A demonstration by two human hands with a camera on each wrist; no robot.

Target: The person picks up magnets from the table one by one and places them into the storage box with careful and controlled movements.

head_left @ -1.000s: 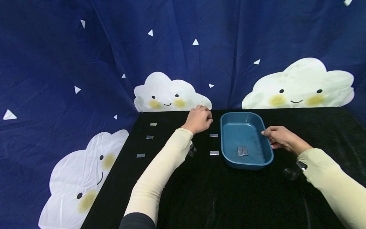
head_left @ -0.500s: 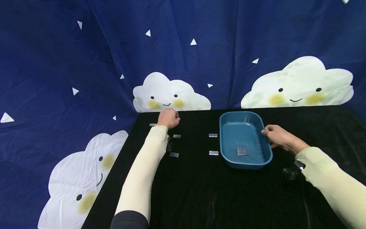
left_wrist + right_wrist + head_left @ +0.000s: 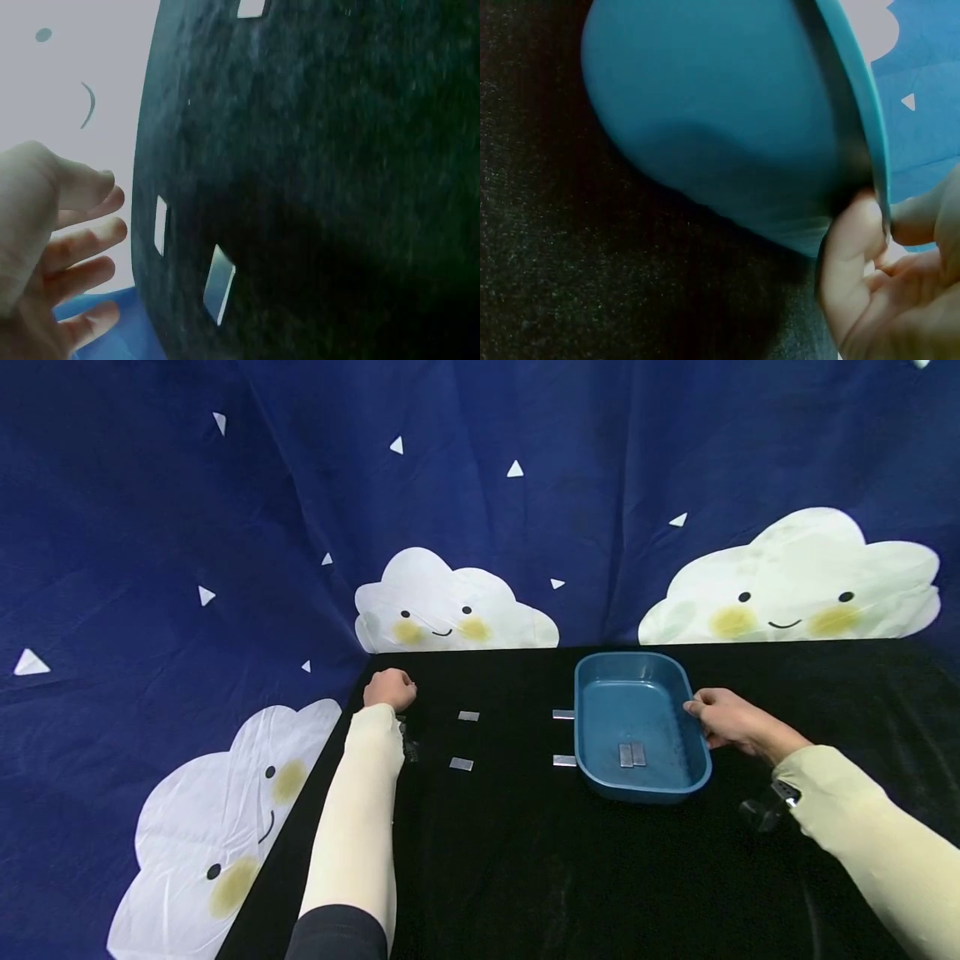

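Note:
My left hand [image 3: 390, 689] is over the far left of the black table, fingers loosely bent with nothing visible between them in the left wrist view. Close by in that view lie a small silver rectangular plate [image 3: 219, 285] and another thin plate [image 3: 161, 225]. My right hand [image 3: 733, 720] pinches the right rim of a blue plastic basin [image 3: 637, 785], thumb on one side of the wall and fingers on the other in the right wrist view. Two silver plates [image 3: 632, 755] lie side by side inside it.
Two silver plates, a far one [image 3: 468, 716] and a near one [image 3: 461, 764], lie mid-table. Two more, one far [image 3: 563, 715] and one near [image 3: 564, 761], sit by the basin's left wall. A blue curtain [image 3: 465, 460] with white clouds hangs behind and left.
My left hand has moved left across the far table, uncovering the two mid-table plates and now covering the left ones. The basin has shifted slightly left, with my right hand still gripping its rim.

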